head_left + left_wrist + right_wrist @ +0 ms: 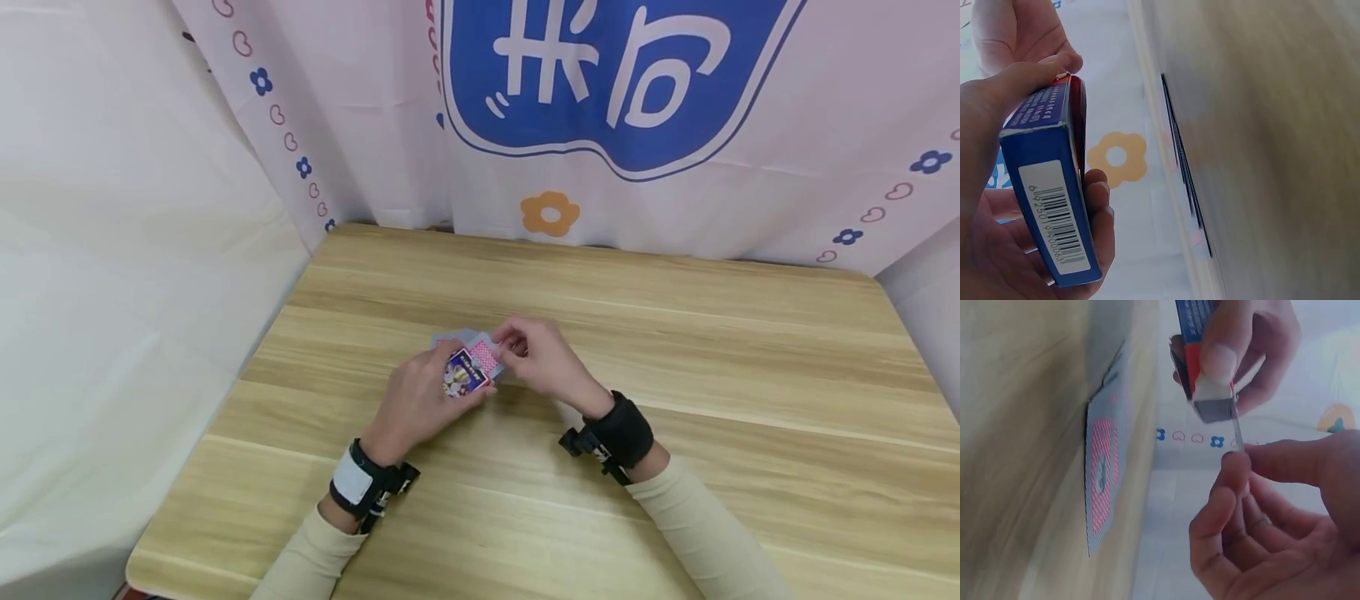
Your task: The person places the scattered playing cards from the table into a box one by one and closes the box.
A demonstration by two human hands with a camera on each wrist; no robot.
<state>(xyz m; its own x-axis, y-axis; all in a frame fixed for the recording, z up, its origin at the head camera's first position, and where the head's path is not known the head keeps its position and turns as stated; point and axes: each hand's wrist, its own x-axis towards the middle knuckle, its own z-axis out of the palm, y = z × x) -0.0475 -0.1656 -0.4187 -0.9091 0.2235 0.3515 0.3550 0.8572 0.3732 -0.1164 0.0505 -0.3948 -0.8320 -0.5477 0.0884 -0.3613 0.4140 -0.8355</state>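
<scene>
My left hand (414,402) grips a blue playing-card box (1047,200) with a red rim, its fingers and thumb wrapped around the sides. A barcode shows on the box's lower end in the left wrist view. At the opposite end, my right hand (551,358) pinches a thin pale flap (1239,428) between thumb and forefinger. Seen edge-on, that flap looks joined to the box's end. Below the box, playing cards (1102,475) with red patterned backs and pale borders lie overlapping on the table. The box's interior is hidden.
The wooden table (735,367) reaches back to a white curtain (390,150) with a blue printed panel and flowers. A pale cloth wall (135,275) stands along the table's left edge. Each wrist wears a black strap with a small camera.
</scene>
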